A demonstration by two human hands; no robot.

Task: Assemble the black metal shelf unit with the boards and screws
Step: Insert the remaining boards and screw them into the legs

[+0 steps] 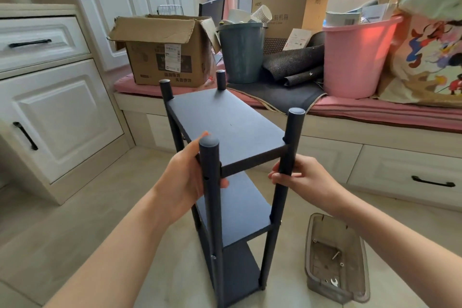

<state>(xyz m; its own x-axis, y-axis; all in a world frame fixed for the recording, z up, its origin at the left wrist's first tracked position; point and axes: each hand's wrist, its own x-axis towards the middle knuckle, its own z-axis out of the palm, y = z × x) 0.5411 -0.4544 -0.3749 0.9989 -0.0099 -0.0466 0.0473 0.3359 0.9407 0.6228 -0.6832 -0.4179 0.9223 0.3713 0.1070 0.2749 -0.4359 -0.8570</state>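
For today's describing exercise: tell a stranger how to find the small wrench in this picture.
Start at the black shelf unit standing on the floor. Right of its base lies a clear grey plastic tray. The wrench sits at its near end, silver and fork-ended, unlike the screws further up.

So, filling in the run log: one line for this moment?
shelf unit upright, three boards in | left hand grips near-left post | right hand grips near-right post
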